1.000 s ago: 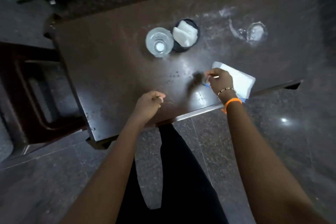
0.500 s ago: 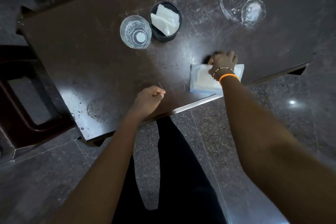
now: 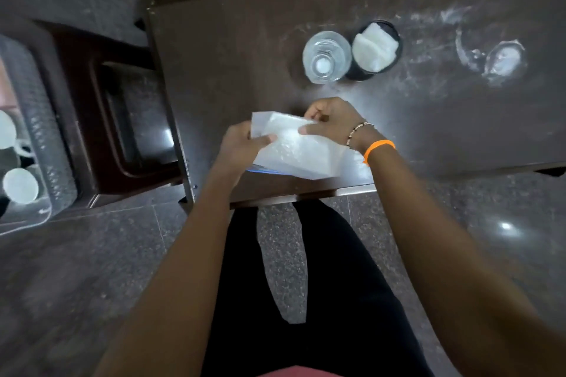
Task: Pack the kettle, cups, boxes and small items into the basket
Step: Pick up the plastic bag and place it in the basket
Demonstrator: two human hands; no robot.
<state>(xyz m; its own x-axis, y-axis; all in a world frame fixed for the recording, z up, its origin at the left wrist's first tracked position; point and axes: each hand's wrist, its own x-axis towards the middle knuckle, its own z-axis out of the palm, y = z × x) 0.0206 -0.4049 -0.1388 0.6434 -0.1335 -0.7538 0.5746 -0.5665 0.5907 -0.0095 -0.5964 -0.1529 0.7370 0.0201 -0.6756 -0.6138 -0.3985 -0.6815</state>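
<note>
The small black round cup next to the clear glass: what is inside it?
The small black round cup holds folded white paper napkins that fill its opening. Anything beneath them is hidden.

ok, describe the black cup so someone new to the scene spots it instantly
Start at the dark brown table and look to its far side, past the white packet held in both hands. Two vessels stand there touching; the black cup is the right one. Unlike the clear drinking glass beside it, it is opaque and stuffed with white napkins.
</note>
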